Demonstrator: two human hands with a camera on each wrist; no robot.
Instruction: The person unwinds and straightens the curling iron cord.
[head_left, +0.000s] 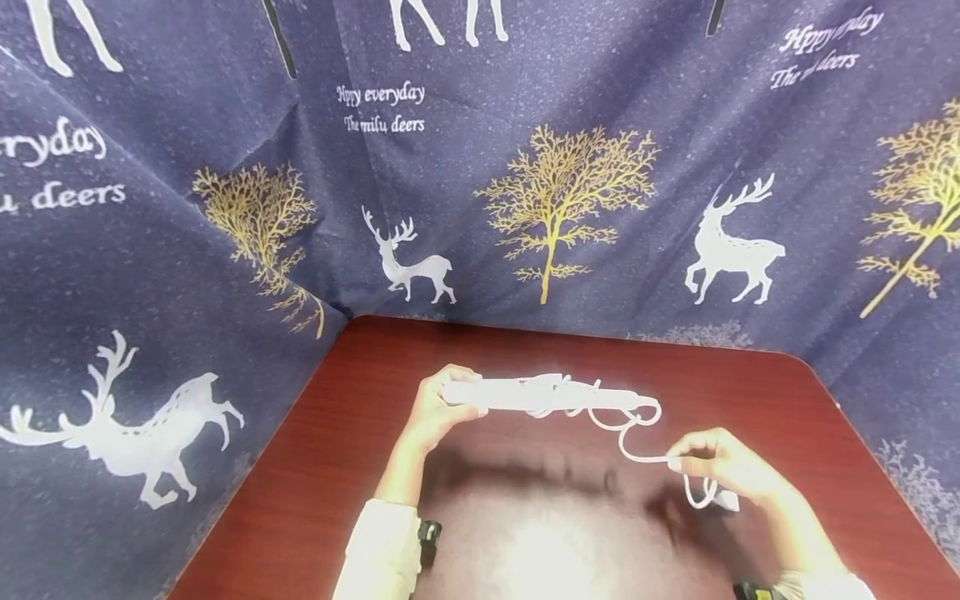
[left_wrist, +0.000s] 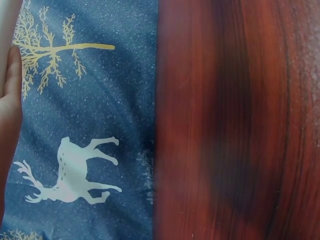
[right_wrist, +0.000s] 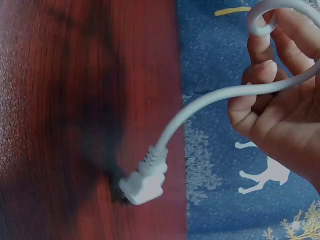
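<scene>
Here, below "Hppy everyday" [head_left: 381, 93], left hand [head_left: 435, 410] grips white bar [head_left: 504, 394], right hand [head_left: 726, 465] pinches cord [right_wrist: 220, 94].

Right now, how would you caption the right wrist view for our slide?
The right hand holds a white cord ending in a plug.

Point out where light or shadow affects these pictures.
Head view: glare whitens the near tabletop, and the white bar looks overexposed, its detail washed out; left wrist view: a broad, soft-edged shadow darkens the tabletop; right wrist view: another soft shadow shows beside the white plug.
</scene>
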